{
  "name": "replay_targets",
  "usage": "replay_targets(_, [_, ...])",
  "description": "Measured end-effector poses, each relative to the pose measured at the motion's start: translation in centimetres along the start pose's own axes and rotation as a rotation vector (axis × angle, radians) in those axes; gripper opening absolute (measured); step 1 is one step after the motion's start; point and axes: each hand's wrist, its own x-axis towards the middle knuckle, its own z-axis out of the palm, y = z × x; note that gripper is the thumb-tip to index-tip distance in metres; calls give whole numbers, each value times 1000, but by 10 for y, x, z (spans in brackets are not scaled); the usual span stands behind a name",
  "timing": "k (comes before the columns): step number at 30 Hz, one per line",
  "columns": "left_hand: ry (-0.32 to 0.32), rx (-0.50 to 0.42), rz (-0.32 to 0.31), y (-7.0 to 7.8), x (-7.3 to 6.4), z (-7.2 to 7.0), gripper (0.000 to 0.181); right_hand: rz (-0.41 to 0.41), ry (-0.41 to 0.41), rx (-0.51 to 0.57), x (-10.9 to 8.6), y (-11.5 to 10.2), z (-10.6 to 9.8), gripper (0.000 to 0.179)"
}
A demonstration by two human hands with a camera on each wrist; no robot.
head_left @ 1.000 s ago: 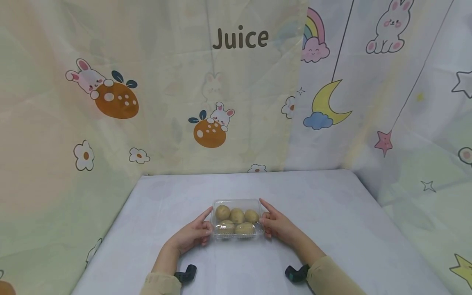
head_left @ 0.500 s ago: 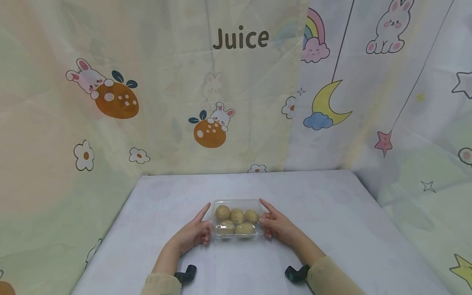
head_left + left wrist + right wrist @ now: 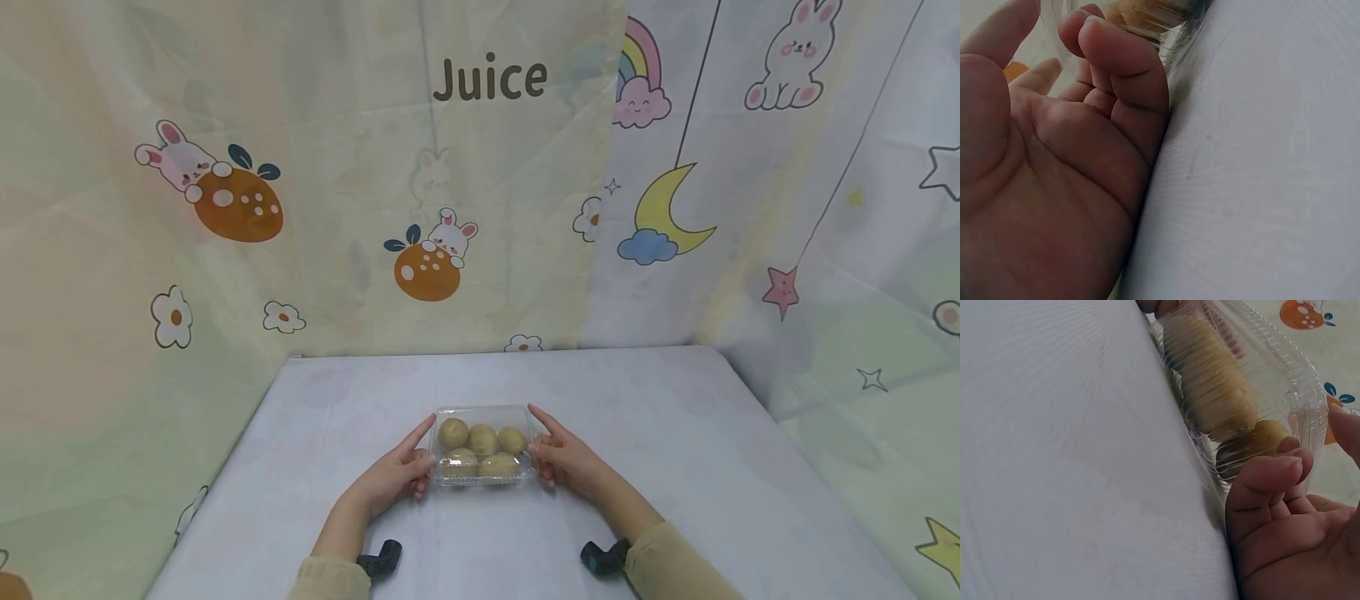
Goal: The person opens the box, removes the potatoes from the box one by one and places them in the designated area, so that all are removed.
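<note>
A clear plastic box (image 3: 483,408) with its lid down stands on the table, with several yellowish-brown potatoes (image 3: 482,439) inside. At its left side is my left hand (image 3: 388,483), index finger stretched to the far corner, thumb at the rim and the other fingers curled against the side. My right hand (image 3: 570,460) mirrors it, its index finger along the far right corner. In the right wrist view, the thumb and curled fingertips meet the ridged edge of the box (image 3: 1310,381). The left wrist view shows curled fingers (image 3: 1122,56) right at the plastic wall.
A white cloth covers the table (image 3: 645,400). Behind it hangs a printed curtain (image 3: 337,275) with cartoon rabbits, and another printed cloth (image 3: 862,300) lines the right side. Black wrist cameras sit on the left wrist (image 3: 382,558) and right wrist (image 3: 604,558).
My left index finger tilts away from the box half a second ago and is now back at its far left corner. The right hand and the box stay in place.
</note>
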Motion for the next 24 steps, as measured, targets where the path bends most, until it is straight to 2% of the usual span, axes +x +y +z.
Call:
replay_targets(7, [7,15,0,1,-1,1,76,49,-84,82,-4,-1,-7,76])
replay_targets(15, [13,11,-4,1,-1,2,75,36,-232,170,-6,1,-16,90])
replay_targets(19, [16,12,-4,1,-1,2,75,30,-251,172,-5,4,-18,90])
replay_targets(24, [17,15,-6,0,-1,1,74,35,-227,158,-4,7,-17,91])
